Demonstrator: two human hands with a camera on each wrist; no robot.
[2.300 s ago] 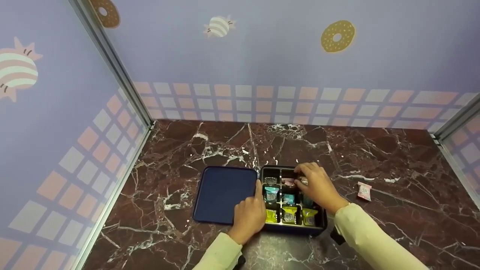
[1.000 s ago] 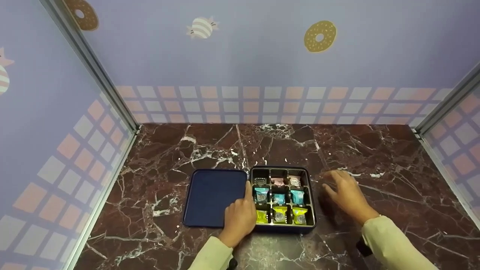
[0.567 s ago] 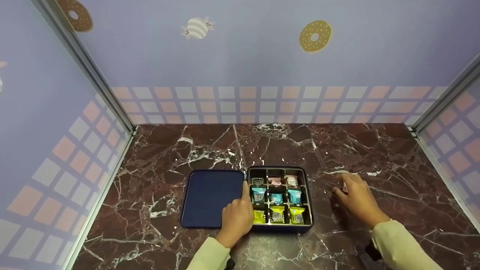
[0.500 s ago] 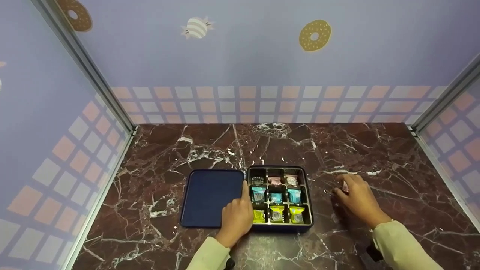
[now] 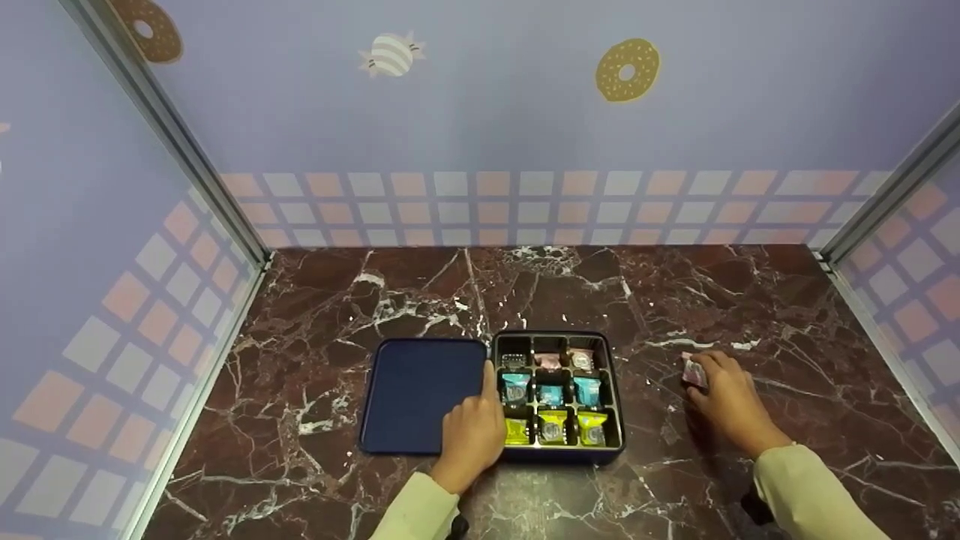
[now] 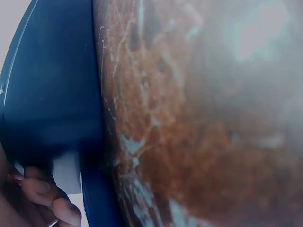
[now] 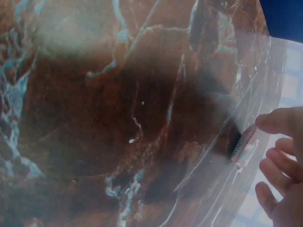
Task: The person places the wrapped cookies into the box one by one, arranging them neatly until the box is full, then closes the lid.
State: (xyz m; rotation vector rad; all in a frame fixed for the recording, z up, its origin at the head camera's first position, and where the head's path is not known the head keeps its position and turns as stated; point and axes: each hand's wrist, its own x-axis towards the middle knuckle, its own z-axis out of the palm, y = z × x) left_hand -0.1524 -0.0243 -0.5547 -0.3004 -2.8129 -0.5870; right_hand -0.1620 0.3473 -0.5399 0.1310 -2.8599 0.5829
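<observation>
A navy box (image 5: 562, 455) stands on the marble table, its gold-edged tray split into compartments. Blue candies (image 5: 589, 390) fill the middle row and yellow candies (image 5: 553, 427) the front row. In the back row are two pink candies (image 5: 581, 358); the back left compartment shows its bare bottom. My left hand (image 5: 474, 429) holds the box's left edge, index finger stretched along the rim and the other fingers curled. Right of the box, my right hand (image 5: 731, 397) has thumb and index finger at a pink wrapped candy (image 5: 694, 371), seen tilted in the right wrist view.
Flat on the table, left of the box and partly under my left hand, lies a navy lid (image 5: 420, 394). Patterned lilac panels wall in the dark red marble table (image 5: 540, 292) at the back, left and right.
My right hand has left the box and gone right to the loose pink candy. Lately it has shifted slightly further right, showing more of the candy. My left hand has stayed at the box edge.
</observation>
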